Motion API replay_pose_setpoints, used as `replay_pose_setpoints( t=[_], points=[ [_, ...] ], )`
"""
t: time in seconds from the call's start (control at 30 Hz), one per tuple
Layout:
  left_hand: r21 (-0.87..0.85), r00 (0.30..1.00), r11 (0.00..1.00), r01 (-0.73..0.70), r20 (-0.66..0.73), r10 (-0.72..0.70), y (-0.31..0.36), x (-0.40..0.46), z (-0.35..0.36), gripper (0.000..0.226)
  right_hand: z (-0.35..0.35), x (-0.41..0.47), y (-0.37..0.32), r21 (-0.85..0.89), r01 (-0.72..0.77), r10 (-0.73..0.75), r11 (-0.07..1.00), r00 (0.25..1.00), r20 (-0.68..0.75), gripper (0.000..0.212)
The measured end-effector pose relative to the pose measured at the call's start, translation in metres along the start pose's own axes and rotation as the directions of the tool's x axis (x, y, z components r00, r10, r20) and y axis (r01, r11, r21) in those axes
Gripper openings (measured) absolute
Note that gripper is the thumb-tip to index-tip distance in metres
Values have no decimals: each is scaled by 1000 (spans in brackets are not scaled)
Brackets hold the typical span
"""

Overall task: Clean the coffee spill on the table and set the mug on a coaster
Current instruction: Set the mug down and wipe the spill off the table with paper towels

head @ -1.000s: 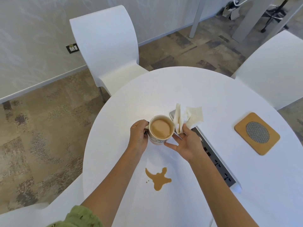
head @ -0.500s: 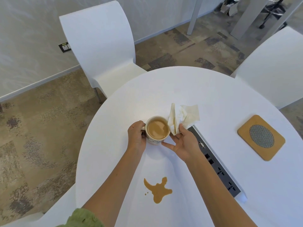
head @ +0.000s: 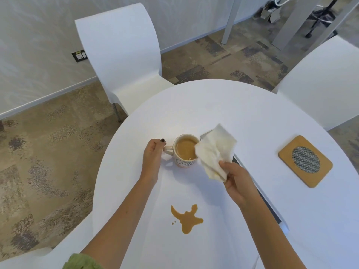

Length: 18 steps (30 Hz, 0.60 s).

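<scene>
The coffee spill (head: 186, 218) lies unwiped on the table (head: 223, 105), at six o'clock from the full mug (head: 184, 151). The coaster (head: 305, 161), well apart at three o'clock, is bare. The right hand (head: 236, 181) pinches a napkin (head: 214, 151); the left hand (head: 153, 154), loosely curled, rests beside the handle. Judging by this, both steps remain.
</scene>
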<state>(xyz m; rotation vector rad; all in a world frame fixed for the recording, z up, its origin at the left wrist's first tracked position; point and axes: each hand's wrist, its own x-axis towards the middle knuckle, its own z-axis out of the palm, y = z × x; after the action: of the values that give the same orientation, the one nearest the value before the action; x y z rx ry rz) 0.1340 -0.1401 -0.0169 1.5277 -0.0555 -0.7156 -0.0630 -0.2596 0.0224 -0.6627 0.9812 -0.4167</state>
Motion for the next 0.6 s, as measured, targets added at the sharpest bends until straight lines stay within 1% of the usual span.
replay_pose_setpoints(
  t=[0.07,0.1,0.13,0.2,0.23,0.27,0.33,0.4,0.47,0.5,0.53,0.6],
  points=[
    [65,999,998,-21,-47,24,0,-9,-16,7,-10,-13,5,-135,39,-47,990,998,-52,25],
    [86,997,996,-24,-73,31,-2,-16,-25,5,-16,-19,10,-198,55,-73,979,994,-85,32],
    [116,995,993,-29,-94,40,-4,-24,-34,3,-19,-28,14,-269,63,-95,961,989,-110,31],
    [233,989,970,-73,-110,101,-14,-43,-54,6,-23,-45,24,-420,89,-156,903,979,-129,12],
    [308,983,945,-107,-109,147,-20,-53,-63,8,-25,-53,30,-499,111,-204,860,970,-136,11],
    [391,976,910,-142,-101,195,-27,-62,-73,11,-27,-62,36,-572,139,-258,809,957,-132,13],
    [564,954,799,-209,-60,292,-41,-80,-91,18,-28,-79,47,-722,215,-401,658,911,-94,9],
    [704,937,667,-245,-4,349,-58,-96,-109,28,-30,-93,60,-840,276,-509,468,861,-1,23],
    [803,943,553,-219,29,332,-76,-112,-124,37,-34,-99,78,-891,293,-525,346,848,75,38],
    [843,950,500,-198,39,310,-86,-120,-130,40,-37,-99,90,-907,285,-513,311,854,93,45],
    [875,956,449,-182,49,290,-94,-129,-135,41,-38,-98,102,-912,279,-492,301,865,102,50],
    [916,957,358,-182,81,279,-108,-144,-141,43,-37,-95,126,-905,282,-430,319,894,127,53]
  ],
)
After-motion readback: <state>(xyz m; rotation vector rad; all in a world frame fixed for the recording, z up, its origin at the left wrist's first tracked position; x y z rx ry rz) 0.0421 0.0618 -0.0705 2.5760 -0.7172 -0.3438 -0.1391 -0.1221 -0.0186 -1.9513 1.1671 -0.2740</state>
